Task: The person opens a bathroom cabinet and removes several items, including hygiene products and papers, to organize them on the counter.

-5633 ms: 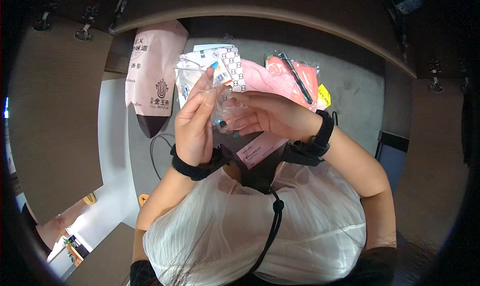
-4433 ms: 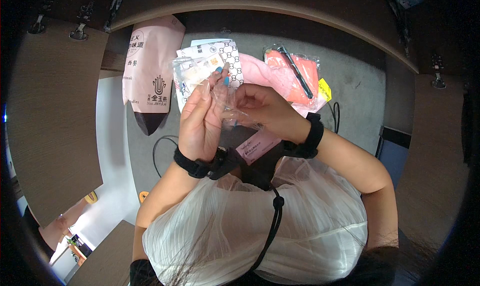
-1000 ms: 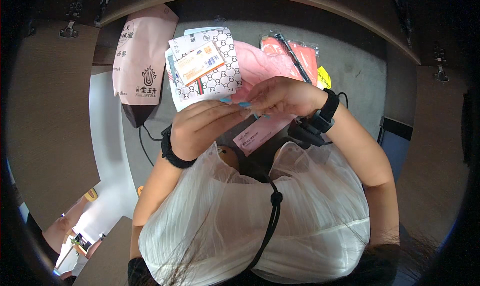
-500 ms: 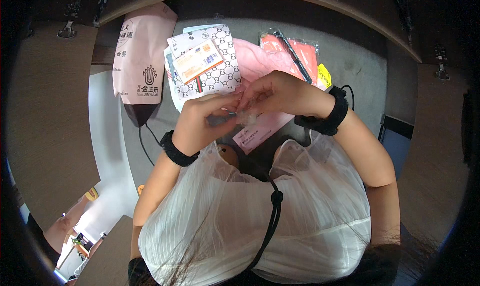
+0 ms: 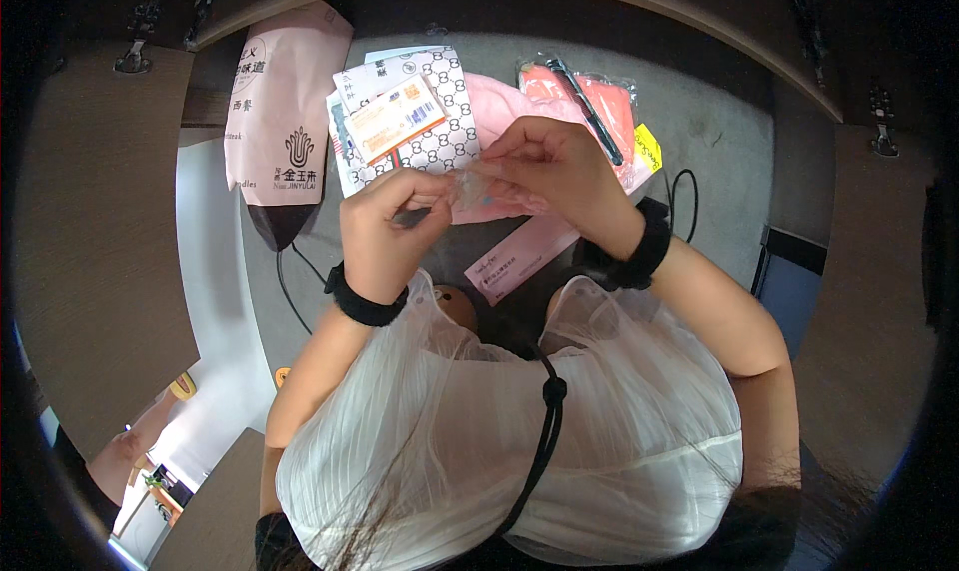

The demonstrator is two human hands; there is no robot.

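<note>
A small, crumpled piece of clear plastic (image 5: 468, 188) is pinched between my two hands. My left hand (image 5: 392, 226) grips it from the left with thumb and fingers together. On the other side my right hand (image 5: 559, 176) holds it with bent fingers; the fingertips partly cover it. Behind the hands lies a soft pink cloth (image 5: 499, 106). A white patterned packet (image 5: 450, 111) overlaps its left side, topped by an orange-and-white card (image 5: 395, 121). Below my right hand rests a pink printed slip (image 5: 521, 258). Both wrists wear black bands.
Coral packets in clear wrap (image 5: 604, 106) lie at the back right, with a black pen (image 5: 589, 116) across them and a yellow label (image 5: 647, 149) beside. A pink paper bag (image 5: 285, 101) is at the left. Black cables loop on both sides. A dark raised rim borders the far edge.
Both hands have shifted slightly, the left one leftward and the clear plastic up and left. The pink slip below is more exposed now.
</note>
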